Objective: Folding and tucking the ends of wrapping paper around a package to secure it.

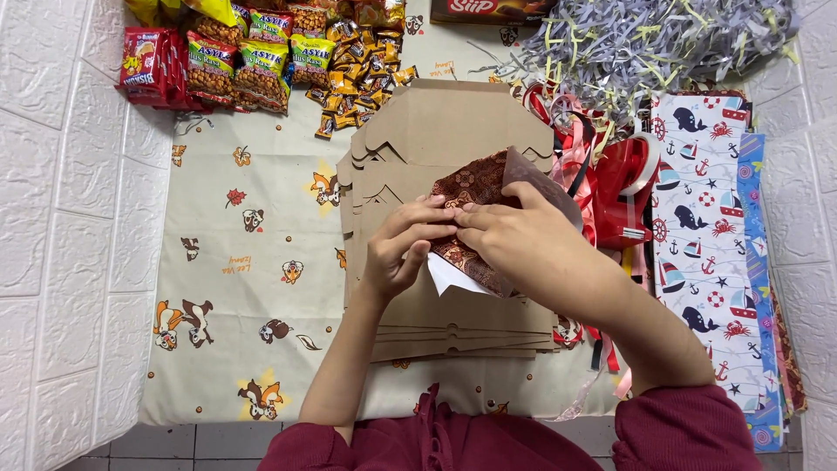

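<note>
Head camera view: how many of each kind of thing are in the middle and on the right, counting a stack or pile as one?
Left hand, on the sheet: 1
Right hand, on the sheet: 1
Dark red patterned paper sheet: 1
Stack of brown cardboard blanks: 1
Red plastic tape dispenser: 1
White nautical-print wrapping paper: 1
Pile of grey shredded paper: 1
Total: 7

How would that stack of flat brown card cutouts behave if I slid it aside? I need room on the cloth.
The brown card stack looks fairly stiff: its sheets lie flat with crisp cut edges. It would probably fan apart when pushed, since the lower edges are already offset. Both the left hand and right hand work a patterned paper piece over it, so pushing now would disturb that.
</note>
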